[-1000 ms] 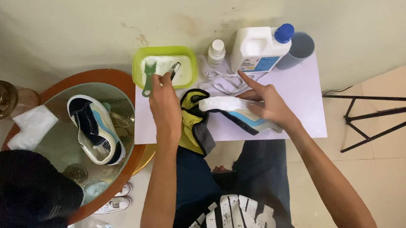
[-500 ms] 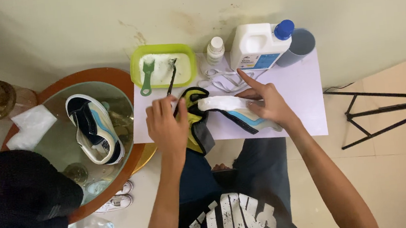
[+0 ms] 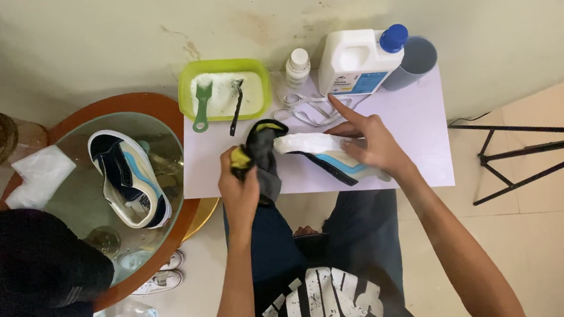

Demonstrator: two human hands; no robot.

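The left hand (image 3: 238, 183) is closed around a grey-and-yellow cloth (image 3: 262, 155), pressing it against the toe of a white sneaker (image 3: 322, 153) lying on the white table (image 3: 416, 133). The right hand (image 3: 369, 141) steadies the sneaker, fingers spread, index finger extended.

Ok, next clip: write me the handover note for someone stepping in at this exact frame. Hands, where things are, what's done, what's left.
Left hand: gripping a dark grey and yellow cloth, pressed against the toe end of the shoe.
Right hand: flat on the white and blue shoe, steadying it on the white sheet.
Green tub: holds foamy water, a green brush and a thin dark brush, both set down.
White laces: out of the shoe, lying beside the small bottle and the white jug.
Second shoe: on the round glass table.
Done: laces removed. Left: cannot tell how clean the shoe is.
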